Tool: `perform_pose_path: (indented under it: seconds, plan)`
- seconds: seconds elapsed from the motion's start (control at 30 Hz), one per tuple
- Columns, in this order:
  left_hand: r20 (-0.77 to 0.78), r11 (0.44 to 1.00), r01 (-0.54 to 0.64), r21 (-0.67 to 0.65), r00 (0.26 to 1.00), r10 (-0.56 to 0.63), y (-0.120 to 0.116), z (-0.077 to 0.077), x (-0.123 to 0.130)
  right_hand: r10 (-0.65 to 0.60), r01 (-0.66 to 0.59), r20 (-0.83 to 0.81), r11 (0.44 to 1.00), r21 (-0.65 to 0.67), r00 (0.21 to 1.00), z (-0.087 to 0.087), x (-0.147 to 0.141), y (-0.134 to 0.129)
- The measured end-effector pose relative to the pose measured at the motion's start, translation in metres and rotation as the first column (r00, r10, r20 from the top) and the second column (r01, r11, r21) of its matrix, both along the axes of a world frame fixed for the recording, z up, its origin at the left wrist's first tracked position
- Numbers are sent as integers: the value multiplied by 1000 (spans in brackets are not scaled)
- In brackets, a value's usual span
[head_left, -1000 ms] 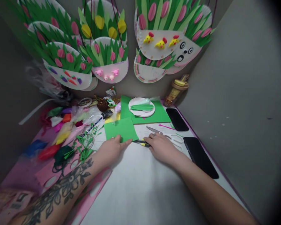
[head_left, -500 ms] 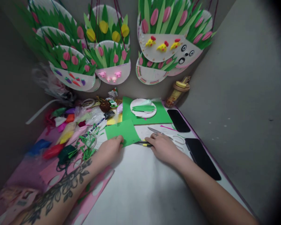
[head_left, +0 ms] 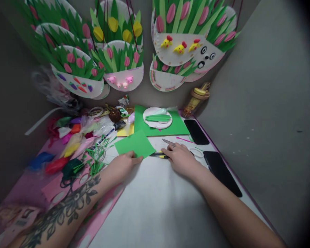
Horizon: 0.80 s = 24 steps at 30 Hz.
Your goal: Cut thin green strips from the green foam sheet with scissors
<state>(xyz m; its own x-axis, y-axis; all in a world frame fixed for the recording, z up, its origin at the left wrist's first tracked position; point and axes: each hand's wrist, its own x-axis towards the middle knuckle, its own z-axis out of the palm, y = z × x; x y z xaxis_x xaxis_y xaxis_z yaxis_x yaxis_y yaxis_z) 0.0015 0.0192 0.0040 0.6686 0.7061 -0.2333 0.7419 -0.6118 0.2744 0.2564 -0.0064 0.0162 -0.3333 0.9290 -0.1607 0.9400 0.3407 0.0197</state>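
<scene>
My left hand has its fingers on the lower edge of a green paper square, thumb and fingers close together on it. To its right, my right hand lies over scissors with black and yellow handles, its fingertips pressed on them. Another pair of scissors, with white handles, lies partly under that hand, its blade pointing left. Behind them, a white paper plate with green strips rests on a large green sheet.
Two black phones lie along the right edge. A cup stands at the back right. Colourful clay packets and green scraps cover the left. Decorated plates hang on the wall.
The green square has turned slightly, and my left hand has shifted along its lower edge. My right hand has moved slightly right over the scissors. The view has shifted a little.
</scene>
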Motion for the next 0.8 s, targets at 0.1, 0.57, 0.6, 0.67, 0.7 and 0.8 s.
perform_pose_path:
  seconds: [0.1, 0.57, 0.6, 0.67, 0.7, 0.8]
  plan:
    - [-7, 1000, -9, -15, 1000, 9, 0, 2, 0, -1, 1, 4, 1000, 5, 1000, 1, -2, -1]
    - [6, 998, -57, 19, 998, 56, 2, -9, 1, 78, -79, -9, 997, -14, 997, 3, -22, -10]
    - [19, 997, -77, 22, 997, 77, 2, -10, 1, 76, -76, -14, 997, -12, 997, 2, -22, -10]
    - [46, 993, -120, 22, 992, 119, 1, -9, 2, 69, -69, -23, 998, 1, 997, 1, -22, -11]
    - [54, 990, -141, 20, 989, 140, 0, -8, 1, 66, -66, -28, 998, 9, 997, 0, -22, -11]
    - [54, 984, -178, 10, 983, 177, 0, -5, 0, 55, -54, -37, 998, 32, 998, -2, -21, -11]
